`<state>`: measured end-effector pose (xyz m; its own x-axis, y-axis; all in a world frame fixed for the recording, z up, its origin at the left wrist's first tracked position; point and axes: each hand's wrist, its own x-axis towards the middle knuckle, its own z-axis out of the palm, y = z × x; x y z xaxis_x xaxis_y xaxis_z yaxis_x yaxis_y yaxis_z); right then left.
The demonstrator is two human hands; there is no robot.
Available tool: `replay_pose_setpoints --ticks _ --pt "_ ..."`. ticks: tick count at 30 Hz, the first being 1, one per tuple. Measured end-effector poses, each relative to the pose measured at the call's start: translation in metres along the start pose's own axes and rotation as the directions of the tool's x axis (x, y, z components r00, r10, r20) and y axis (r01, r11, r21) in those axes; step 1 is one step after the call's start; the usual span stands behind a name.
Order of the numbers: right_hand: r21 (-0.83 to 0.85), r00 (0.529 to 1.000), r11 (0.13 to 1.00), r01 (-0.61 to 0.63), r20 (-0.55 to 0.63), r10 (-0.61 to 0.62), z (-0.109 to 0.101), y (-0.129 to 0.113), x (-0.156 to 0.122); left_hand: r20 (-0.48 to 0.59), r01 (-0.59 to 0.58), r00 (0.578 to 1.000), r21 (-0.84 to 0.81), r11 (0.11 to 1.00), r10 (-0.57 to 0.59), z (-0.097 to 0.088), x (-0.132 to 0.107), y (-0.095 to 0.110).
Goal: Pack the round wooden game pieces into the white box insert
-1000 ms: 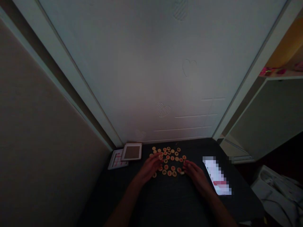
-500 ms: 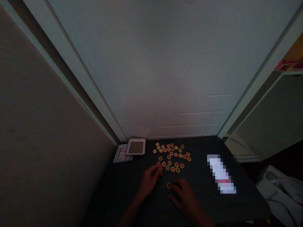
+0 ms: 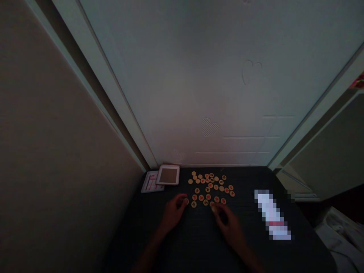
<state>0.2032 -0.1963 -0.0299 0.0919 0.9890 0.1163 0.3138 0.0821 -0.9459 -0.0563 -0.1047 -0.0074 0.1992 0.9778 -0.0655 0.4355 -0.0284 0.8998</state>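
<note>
Round wooden xiangqi pieces (image 3: 208,196) with red or black characters lie scattered on the dark table; some show blank faces. My left hand (image 3: 173,210) is at the left side of the lower pieces, thumb and forefinger pinched together. A pale spot shows at its fingertips, too small and dark to make out. Just right of those fingertips lies a black-marked piece (image 3: 193,204). My right hand (image 3: 230,225) is at the lower right of the group, its thumb and forefinger closed on a xiangqi piece (image 3: 214,208), partly hidden by the fingers.
A framed square box lid (image 3: 168,176) overlaps a white tray with red lines (image 3: 149,182) at the table's back left. A bright, pixelated oblong (image 3: 271,216) lies on the right. A white panel with hearts (image 3: 210,127) rises behind the dark table (image 3: 193,242).
My right hand has moved up to the lower row of pieces. The lone piece under its finger is gone from there, and a piece now lies near my left hand, which shifted slightly left.
</note>
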Motion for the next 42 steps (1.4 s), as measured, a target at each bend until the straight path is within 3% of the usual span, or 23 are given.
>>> replay_pose_setpoints --ticks 4,8,11,17,24,29,34,42 --pt "0.199 0.984 0.968 -0.152 -0.066 0.168 -0.028 0.011 0.013 -0.021 -0.054 0.998 0.151 0.987 0.058 -0.006 0.004 -0.005" --pt "0.329 0.970 0.922 -0.205 -0.057 0.237 -0.045 0.016 0.020 -0.024 -0.130 0.990 0.260 0.957 0.141 -0.002 0.008 -0.008" --pt "0.334 0.963 0.913 -0.235 -0.049 0.266 -0.053 0.016 0.024 -0.039 -0.167 0.981 0.314 0.935 0.189 0.004 0.010 -0.008" --pt "0.107 0.953 0.958 -0.265 -0.121 0.277 -0.068 0.021 0.028 -0.094 -0.227 0.956 0.369 0.901 0.279 0.012 0.021 -0.002" --pt "-0.232 0.970 0.961 -0.149 -0.225 0.096 -0.070 0.031 0.033 -0.111 -0.279 0.933 0.377 0.883 0.342 0.015 0.057 0.008" --pt "-0.375 0.975 0.924 -0.077 -0.222 -0.009 -0.065 0.030 0.037 -0.111 -0.259 0.945 0.316 0.913 0.307 0.023 0.076 0.011" --pt "-0.473 0.987 0.879 0.066 -0.096 -0.125 -0.059 0.018 0.058 -0.138 -0.198 0.966 0.159 0.967 0.220 0.025 0.077 0.013" --pt "-0.554 0.993 0.828 0.086 -0.023 -0.118 -0.048 0.014 0.091 -0.096 -0.064 0.994 -0.184 0.981 0.047 0.003 0.064 0.011"
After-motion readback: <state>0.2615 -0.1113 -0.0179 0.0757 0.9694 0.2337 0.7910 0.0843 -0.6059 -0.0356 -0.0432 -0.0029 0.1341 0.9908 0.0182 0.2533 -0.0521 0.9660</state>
